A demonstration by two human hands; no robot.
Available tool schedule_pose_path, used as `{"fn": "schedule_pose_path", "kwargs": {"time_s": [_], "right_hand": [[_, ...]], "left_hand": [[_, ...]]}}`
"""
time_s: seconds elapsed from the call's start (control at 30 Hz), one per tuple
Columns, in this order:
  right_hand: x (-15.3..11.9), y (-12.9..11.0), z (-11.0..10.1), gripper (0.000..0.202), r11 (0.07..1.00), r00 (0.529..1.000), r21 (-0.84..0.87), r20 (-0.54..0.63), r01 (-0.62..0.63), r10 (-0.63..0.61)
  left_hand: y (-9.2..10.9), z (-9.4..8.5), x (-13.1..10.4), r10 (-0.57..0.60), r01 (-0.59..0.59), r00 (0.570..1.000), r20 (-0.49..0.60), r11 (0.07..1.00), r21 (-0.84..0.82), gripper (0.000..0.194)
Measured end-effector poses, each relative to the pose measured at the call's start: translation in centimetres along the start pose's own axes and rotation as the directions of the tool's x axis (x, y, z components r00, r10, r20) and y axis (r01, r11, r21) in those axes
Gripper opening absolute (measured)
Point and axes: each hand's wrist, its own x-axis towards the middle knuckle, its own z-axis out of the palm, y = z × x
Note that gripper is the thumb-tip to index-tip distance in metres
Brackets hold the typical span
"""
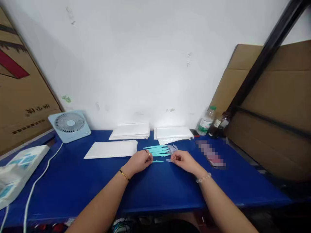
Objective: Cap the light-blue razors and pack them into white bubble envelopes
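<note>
My left hand (141, 160) pinches one end of a thin turquoise stick (158, 161), which points right, low over the blue table. Facing it, my right hand (182, 159) has its fingers closed on a small translucent piece (168, 160). A narrow gap separates the stick's tip from that piece. Just behind both hands lie several turquoise sticks (157, 149) in a loose fan. Several translucent pieces (172, 148) lie at their right end, partly behind my right hand.
White packets (110, 149) lie left and in stacks (131, 131) (173, 132) by the wall. A blue fan (70, 123) and white device (25, 161) with cables stand left. Bottles (206, 123) and a blurred flat object (212, 155) are on the right of the table (170, 191).
</note>
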Motion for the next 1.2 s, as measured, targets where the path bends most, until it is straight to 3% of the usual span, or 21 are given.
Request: {"fn": "schedule_pose_path", "kwargs": {"time_s": [0.63, 0.77, 0.87, 0.97, 1.07, 1.2], "right_hand": [[0.5, -1.3, 1.9, 0.009, 0.992, 0.992, -0.032, 0.018, 0.124, -0.123], [0.4, -1.3, 1.3, 0.011, 0.989, 0.988, -0.028, 0.061, 0.143, -0.141], [0.2, -0.1, -0.7, 0.015, 0.997, 0.995, -0.032, -0.078, 0.064, -0.066], [0.1, 1.4, -2.6, 0.019, 0.991, 0.956, -0.125, -0.294, -0.057, 0.018], [0.2, 2.0, -2.8, 0.019, 0.978, 0.952, -0.194, -0.304, -0.074, 0.012], [1.3, 1.4, -1.0, 0.020, 0.961, 0.965, -0.267, -0.264, -0.068, -0.005]], "left_hand": [[0.5, 1.1, 0.6, 0.036, -0.036, 0.999, 0.009, 0.996, -0.085, 0.012], [0.6, 1.3, 0.6, 0.040, -0.034, 0.998, 0.041, 0.992, -0.121, 0.013], [0.0, 1.1, 0.7, -0.031, 0.025, 0.998, -0.047, 0.992, -0.120, 0.023], [-1.0, 0.9, 0.9, -0.064, 0.058, 0.981, -0.183, 0.998, -0.040, 0.025], [-1.7, 1.0, 1.2, -0.041, 0.048, 0.984, -0.176, 0.998, 0.036, 0.020], [-1.7, 1.3, 1.6, -0.038, 0.053, 0.988, -0.153, 0.994, 0.093, 0.017]]}}
